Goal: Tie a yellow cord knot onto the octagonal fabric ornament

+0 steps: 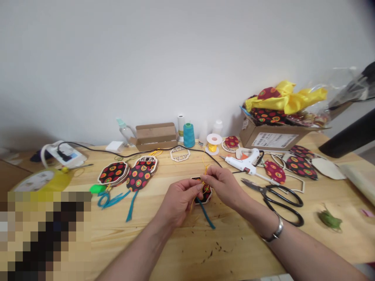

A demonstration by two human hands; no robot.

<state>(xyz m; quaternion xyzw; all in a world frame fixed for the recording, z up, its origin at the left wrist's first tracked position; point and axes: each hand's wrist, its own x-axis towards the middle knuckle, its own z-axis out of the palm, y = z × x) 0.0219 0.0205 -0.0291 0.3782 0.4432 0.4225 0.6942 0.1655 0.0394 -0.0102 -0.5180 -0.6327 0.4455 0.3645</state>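
My left hand [181,198] is closed in a pinch on thin yellow cord [206,168] near the middle of the table. Facing it, my right hand [224,184] pinches the same cord, and a loop of it shows between the fingertips. Just under the fingers lies a small dark patterned fabric piece [207,196] with a pale rim, partly hidden by both hands. A teal strip [206,215] hangs from it toward me. Behind, the cord runs up toward a white spool [214,143].
Scissors [275,197] and a white glue gun [243,162] lie to the right. Stacked fabric pieces [113,173] sit at left. A teal thread cone [189,135] and a cardboard box [271,136] of fabric stand along the wall. A black cable [140,153] crosses behind.
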